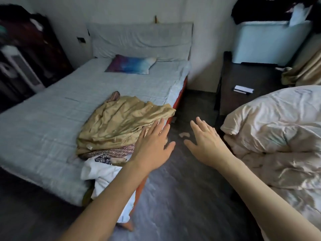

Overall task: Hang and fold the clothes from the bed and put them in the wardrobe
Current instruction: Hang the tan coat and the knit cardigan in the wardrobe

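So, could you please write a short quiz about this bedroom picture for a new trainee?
1. True or false: the left hand grips the mustard-yellow garment.
2. Which item lies at the head of the bed? A) blue-purple pillow B) white duvet C) white garment
3. Fill in: the right hand hovers over the ____.

Key: 1 false, its fingers are straight; 2 A; 3 floor.
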